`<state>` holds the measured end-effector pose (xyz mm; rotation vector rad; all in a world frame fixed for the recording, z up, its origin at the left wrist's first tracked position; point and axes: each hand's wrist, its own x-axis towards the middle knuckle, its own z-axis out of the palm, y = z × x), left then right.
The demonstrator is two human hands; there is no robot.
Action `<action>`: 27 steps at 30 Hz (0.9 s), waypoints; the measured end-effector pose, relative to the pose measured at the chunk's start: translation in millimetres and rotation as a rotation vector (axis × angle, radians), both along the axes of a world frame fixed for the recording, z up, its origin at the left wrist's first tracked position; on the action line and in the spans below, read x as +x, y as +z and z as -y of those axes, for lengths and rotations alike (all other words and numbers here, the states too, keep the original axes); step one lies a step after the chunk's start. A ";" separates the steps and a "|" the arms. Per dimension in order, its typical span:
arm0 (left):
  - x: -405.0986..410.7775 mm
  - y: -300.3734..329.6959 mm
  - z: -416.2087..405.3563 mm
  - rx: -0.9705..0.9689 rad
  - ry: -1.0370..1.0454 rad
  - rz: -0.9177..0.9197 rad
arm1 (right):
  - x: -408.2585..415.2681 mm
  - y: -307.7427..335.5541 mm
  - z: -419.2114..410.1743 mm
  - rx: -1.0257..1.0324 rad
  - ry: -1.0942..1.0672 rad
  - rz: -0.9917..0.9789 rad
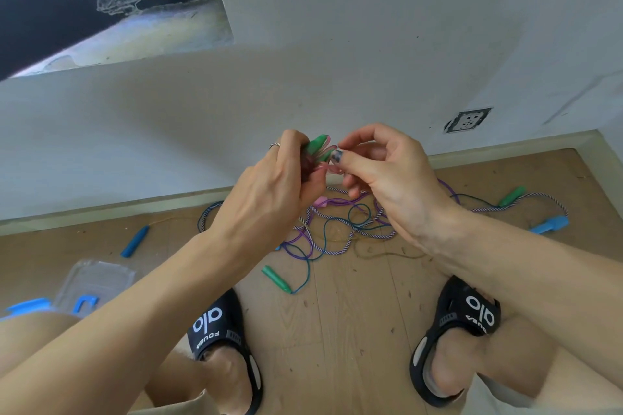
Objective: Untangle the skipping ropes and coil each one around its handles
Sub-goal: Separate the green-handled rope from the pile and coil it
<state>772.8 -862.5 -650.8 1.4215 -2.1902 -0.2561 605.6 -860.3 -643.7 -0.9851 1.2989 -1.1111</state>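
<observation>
Left hand (269, 185) grips a green-handled bundle (318, 148) at chest height, right hand (387, 175) pinches its pink rope, looks like first coil in progress; tangle (337, 226) of ropes on the floor (354, 313) remains, most work left.

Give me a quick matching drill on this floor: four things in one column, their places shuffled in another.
Things:
1. green handle
2. blue handle
3. clear plastic case
4. wall socket

Places:
A. on the wall, far right
B. floor, between the two sandals
C. bottom left, by the knee
D. floor, left of the rope tangle

Pairs: 1-B, 2-D, 3-C, 4-A
</observation>
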 end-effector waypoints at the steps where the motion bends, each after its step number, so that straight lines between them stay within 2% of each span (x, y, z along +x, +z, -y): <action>1: 0.3 0.1 0.2 -0.005 -0.002 0.002 | -0.8 0.2 0.6 -0.003 0.006 0.012; 6: 4.9 -1.3 3.0 -0.048 -0.032 0.043 | -3.0 1.9 4.4 0.007 0.056 0.087; 12: 6.4 -1.9 2.6 -0.107 -0.053 0.102 | -4.1 2.7 9.0 0.028 0.092 0.016; 18: 5.6 0.9 1.6 -0.124 -0.080 0.124 | -6.0 4.8 10.2 -0.043 0.157 -0.081; 27: 5.6 0.3 1.0 -0.150 -0.076 0.104 | -10.0 12.6 13.7 0.076 0.200 0.108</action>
